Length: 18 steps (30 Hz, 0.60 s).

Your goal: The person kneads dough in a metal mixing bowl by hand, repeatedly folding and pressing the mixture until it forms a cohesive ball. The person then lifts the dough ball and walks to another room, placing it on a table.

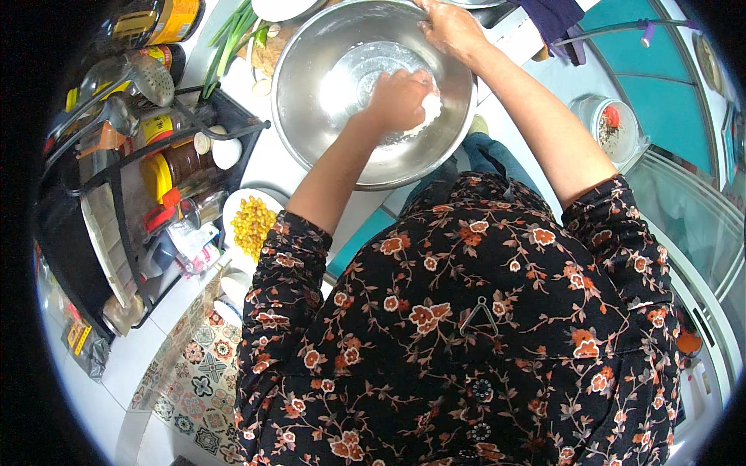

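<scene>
Dough (431, 107) likely soft, sticky; left hand (400, 101) curls fingers over it. Right hand (453, 31) grips bowl (318, 85) by rim, likely surest hold.

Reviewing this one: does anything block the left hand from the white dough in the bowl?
Nothing visible does. The left hand already touches the dough inside the bowl; the right hand is up at the rim, clear of it.
</scene>
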{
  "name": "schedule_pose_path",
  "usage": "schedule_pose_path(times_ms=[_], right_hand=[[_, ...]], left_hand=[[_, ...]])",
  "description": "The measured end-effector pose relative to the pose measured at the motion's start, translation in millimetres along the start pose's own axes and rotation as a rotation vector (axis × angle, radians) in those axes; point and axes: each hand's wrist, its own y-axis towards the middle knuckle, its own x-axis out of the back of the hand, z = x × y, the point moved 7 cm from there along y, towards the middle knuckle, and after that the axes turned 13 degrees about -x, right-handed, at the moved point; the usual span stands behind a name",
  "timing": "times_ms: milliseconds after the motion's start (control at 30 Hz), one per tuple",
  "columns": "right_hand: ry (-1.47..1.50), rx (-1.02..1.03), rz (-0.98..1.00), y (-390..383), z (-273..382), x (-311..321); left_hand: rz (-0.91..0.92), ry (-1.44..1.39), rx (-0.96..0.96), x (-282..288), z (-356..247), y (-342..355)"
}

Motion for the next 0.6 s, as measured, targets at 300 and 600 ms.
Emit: schedule_pose_path(times_ms=[300,600], right_hand=[[-0.096,0.056,-0.070,0,-1,-3],[-0.052,-0.004,0.041,1,9,-7]], left_hand=[[0.004,0.111,0.028,1,10,-8],[0.120,-0.047,-0.031,-17,-4,-39]])
